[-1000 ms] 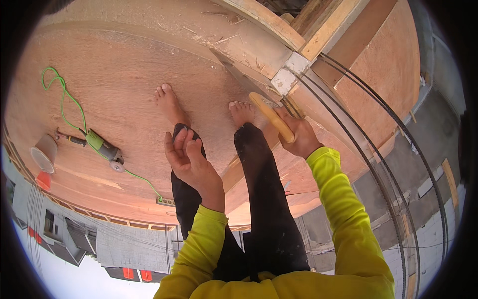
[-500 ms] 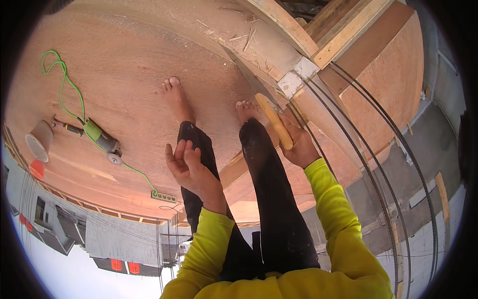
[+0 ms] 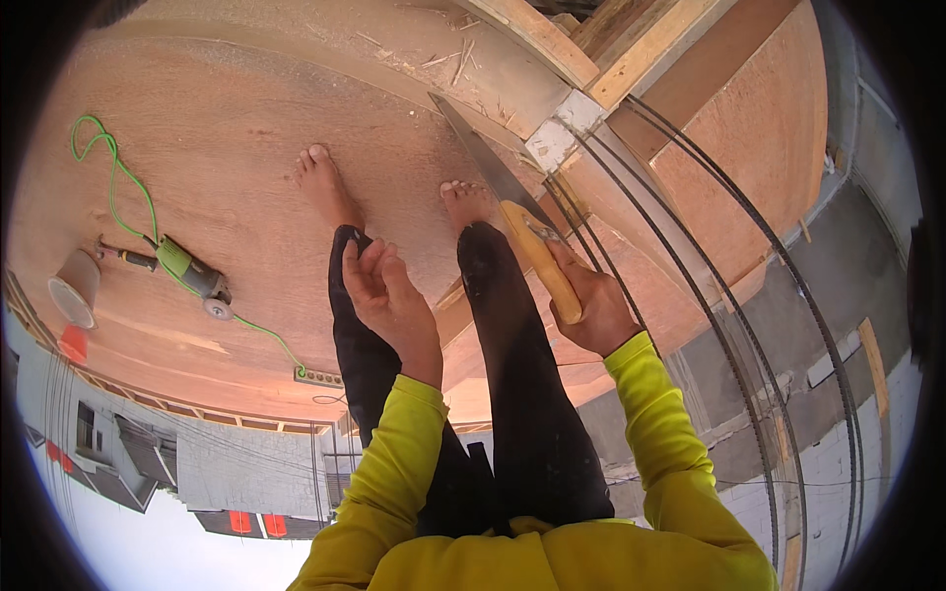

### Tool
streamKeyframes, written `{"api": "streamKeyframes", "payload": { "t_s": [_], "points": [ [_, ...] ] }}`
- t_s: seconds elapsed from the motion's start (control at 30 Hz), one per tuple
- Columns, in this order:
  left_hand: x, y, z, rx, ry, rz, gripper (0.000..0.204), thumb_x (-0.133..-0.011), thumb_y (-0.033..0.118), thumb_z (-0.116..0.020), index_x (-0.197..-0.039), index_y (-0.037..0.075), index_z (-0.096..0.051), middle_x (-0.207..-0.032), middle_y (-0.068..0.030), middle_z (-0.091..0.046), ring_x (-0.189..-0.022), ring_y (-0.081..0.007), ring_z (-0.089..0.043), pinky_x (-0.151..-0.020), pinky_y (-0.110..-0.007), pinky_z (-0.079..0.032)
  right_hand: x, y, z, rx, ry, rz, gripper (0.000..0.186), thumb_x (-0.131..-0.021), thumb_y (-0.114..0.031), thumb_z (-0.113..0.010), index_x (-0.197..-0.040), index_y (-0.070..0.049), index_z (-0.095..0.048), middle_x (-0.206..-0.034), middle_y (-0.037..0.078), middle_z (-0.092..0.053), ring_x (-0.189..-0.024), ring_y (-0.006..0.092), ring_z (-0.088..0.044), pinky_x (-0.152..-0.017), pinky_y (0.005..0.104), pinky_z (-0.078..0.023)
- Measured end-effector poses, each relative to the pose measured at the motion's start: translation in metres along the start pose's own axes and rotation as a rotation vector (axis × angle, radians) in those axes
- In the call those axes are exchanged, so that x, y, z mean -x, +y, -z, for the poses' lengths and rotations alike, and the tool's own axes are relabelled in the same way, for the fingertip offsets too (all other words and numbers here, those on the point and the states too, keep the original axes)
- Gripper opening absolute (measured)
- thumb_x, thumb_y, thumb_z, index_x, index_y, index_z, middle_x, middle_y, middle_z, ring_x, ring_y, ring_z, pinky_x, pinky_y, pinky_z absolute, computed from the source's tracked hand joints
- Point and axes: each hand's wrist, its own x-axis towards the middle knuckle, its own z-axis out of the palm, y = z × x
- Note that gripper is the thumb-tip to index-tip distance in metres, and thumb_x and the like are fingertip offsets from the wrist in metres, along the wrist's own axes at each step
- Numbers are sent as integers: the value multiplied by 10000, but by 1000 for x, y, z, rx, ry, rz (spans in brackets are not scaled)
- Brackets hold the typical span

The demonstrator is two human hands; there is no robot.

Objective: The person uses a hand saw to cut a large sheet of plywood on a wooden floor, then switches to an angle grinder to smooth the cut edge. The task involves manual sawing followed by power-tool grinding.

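My right hand (image 3: pixel 594 307) is closed around the yellow handle of a handsaw (image 3: pixel 540 258). The saw's long grey blade points forward and to the left, past my right foot, with its tip near the raised wooden edge. My left hand (image 3: pixel 396 307) is in the air above my left leg, fingers loosely curled and apart, holding nothing. My bare feet stand on a reddish plywood deck (image 3: pixel 232 108).
A green angle grinder (image 3: pixel 192 268) with a green cord lies at left, by a hammer (image 3: pixel 128 255) and a whitish bucket (image 3: pixel 75 289). A power strip (image 3: pixel 319 378) sits near the deck's edge. Long steel rebars (image 3: pixel 724 315) rise at right, beside timber beams (image 3: pixel 670 49).
The saw has turned so that its blade now shows, reaching forward-left. My left hand has risen slightly and shifted right. The whole view has shifted a little.
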Motion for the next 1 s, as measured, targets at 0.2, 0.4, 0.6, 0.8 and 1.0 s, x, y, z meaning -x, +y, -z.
{"api": "streamKeyframes", "payload": {
  "t_s": [0.2, 0.4, 0.6, 0.8, 1.0],
  "points": [
    [-6, 22, -9, 23, 106, 49, 514, -982, 72, -587, -1459, -58, -444, -1222, -126, -640, -1108, -191, -643, -954, -301, -521, -11, 32, 10, 61, 178, 221, 691, -788, -31, -725, -1449, -1, -524, -1204, 243, -701, -1031, 406, -714, -883, 438, -597],
    [-12, -4, 14, -99, 112, -42, 522, -979, 69, -586, -1459, -75, -441, -1203, -132, -649, -1091, -199, -654, -965, -317, -524, -5, 27, -4, 31, 161, 105, 668, -788, -10, -718, -1432, -4, -542, -1206, 241, -700, -1062, 384, -709, -918, 417, -588],
    [-11, 3, -16, -21, 47, -68, 552, -957, 47, -609, -1465, -81, -435, -1189, -142, -642, -1077, -215, -654, -935, -328, -539, -37, 40, 11, 31, 78, -18, 648, -808, -24, -705, -1436, -26, -543, -1257, 236, -678, -1092, 382, -695, -952, 410, -576],
    [-23, -9, 27, -179, 156, -96, 541, -964, 41, -596, -1464, -79, -431, -1236, -163, -629, -1126, -227, -643, -964, -340, -541, 13, 27, 17, -29, 147, 75, 610, -831, -55, -705, -1419, -12, -552, -1219, 274, -672, -1047, 408, -688, -892, 435, -579],
    [-6, -2, -13, -74, -22, -234, 559, -962, 86, -609, -1465, -76, -428, -1232, -192, -652, -1135, -263, -658, -961, -341, -531, -42, 43, 6, 9, 82, -116, 594, -833, -39, -701, -1410, -4, -565, -1229, 267, -674, -1061, 411, -687, -887, 433, -586]
  ]
}}
